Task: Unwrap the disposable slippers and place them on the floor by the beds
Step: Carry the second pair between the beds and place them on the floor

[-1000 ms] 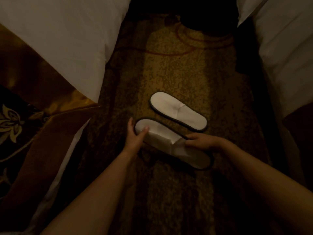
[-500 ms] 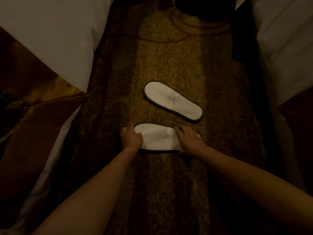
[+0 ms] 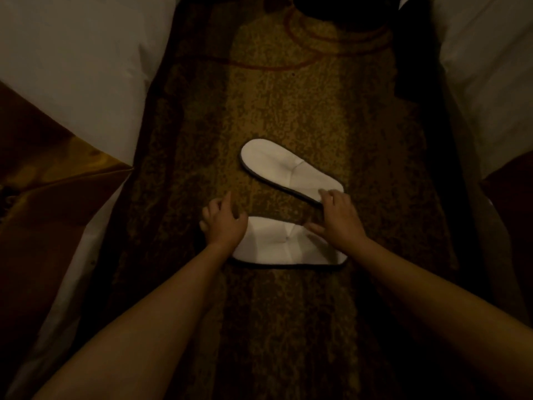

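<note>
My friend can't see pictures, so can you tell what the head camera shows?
A person's right hand touches the end of the far slipper, lying slanted on a brown patterned carpet; the left hand is over the left end of the near slipper, lying crosswise. Both slippers are white, between two white-sheeted beds.

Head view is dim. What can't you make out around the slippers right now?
All in the head view:
Near slipper: left end hidden under the left hand.
Far slipper: right tip covered by the right hand.
Dark object at top edge: cut off, too dim to identify.
</note>
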A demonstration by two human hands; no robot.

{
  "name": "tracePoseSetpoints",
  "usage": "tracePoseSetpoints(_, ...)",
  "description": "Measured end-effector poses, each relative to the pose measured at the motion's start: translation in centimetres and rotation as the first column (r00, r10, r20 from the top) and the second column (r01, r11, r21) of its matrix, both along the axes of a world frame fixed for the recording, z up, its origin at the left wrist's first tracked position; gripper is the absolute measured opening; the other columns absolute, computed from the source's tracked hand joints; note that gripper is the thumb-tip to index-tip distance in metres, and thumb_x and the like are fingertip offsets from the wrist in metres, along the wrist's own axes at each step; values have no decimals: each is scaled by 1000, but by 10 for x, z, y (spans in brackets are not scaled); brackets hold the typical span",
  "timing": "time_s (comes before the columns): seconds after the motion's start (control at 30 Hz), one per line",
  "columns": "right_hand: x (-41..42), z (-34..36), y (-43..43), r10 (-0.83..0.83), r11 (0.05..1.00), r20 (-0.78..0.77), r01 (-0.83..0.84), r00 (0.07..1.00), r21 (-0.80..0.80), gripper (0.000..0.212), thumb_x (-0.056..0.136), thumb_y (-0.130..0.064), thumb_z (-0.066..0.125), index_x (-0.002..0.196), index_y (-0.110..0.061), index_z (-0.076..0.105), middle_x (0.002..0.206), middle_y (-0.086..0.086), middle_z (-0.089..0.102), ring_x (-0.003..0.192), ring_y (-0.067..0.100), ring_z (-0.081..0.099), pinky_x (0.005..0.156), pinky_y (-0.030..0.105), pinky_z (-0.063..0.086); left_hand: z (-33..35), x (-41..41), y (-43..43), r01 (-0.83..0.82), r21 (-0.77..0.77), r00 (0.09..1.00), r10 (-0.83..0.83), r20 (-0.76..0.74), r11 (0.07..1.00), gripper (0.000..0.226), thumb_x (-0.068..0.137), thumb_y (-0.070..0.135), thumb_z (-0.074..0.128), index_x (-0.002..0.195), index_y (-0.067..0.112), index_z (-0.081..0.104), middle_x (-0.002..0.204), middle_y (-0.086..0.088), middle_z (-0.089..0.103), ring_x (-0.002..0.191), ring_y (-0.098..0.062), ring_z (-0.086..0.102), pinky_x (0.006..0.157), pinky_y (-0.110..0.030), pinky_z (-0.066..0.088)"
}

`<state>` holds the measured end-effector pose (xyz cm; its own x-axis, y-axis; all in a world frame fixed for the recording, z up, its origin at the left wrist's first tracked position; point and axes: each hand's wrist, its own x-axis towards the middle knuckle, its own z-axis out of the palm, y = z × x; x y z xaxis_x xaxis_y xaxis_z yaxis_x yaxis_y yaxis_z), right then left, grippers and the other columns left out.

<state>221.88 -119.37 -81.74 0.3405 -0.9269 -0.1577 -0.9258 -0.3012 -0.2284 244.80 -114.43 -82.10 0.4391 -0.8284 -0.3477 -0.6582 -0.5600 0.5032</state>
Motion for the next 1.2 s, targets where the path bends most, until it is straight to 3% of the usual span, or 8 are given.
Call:
tracePoseSetpoints(0.13,-3,4,-34,-88,996,-77,88,993,-1,93,77,-48,67,145,-8,17,143,19,31,129,35,30,109,42,25,14,3,-52,104,-20,994,-104,16,994,67,88,26,50,148,23,20,155,-11,21,141,-33,15,113,-49,17)
tracePoseSetpoints(0.23,1,-3,-50,-76,992,-159,91,984,90,97,77,-51,65,147,-10,11,148,19,24,134,36,25,112,43,22,21,7,-88,172,19,985,-172,0,985,71,88,25,51,149,25,16,157,-12,14,143,-36,11,115,-50,16)
tracePoseSetpoints(0.33,1,-9,-65,-33,990,-188,58,982,132,95,76,-51,67,145,-10,17,145,20,29,130,36,30,108,43,27,20,14,-112,238,89,971,-239,-1,967,75,89,29,53,150,26,9,159,-14,6,144,-38,6,116,-51,16)
tracePoseSetpoints(0.53,-12,-10,-105,0,983,-83,16,997,185,93,72,-41,74,144,-13,22,146,15,32,133,32,30,109,40,27,8,23,-126,313,204,949,-312,-38,927,73,92,31,52,150,22,9,158,-14,10,143,-39,11,117,-48,19)
tracePoseSetpoints(0.7,-11,-11,-129,-54,955,44,38,998,294,100,71,-25,78,147,-11,15,153,15,22,141,32,20,116,40,21,3,21,-120,278,194,956,-290,35,941,64,93,28,48,148,15,18,154,-16,21,139,-37,17,115,-46,24)
tracePoseSetpoints(0.83,-10,-14,-135,-92,943,107,52,990,329,100,71,-14,78,148,-9,13,154,16,18,142,32,16,117,40,18,-2,19,-113,283,191,953,-298,55,940,63,93,29,46,148,17,18,155,-14,18,140,-36,15,114,-48,20)
tracePoseSetpoints(1.2,-18,-20,-133,-75,956,118,38,990,289,101,72,-22,77,148,-11,12,156,14,14,143,30,11,118,40,15,-8,16,-114,291,205,941,-318,118,935,66,93,31,47,149,19,13,157,-14,11,142,-35,11,114,-52,16)
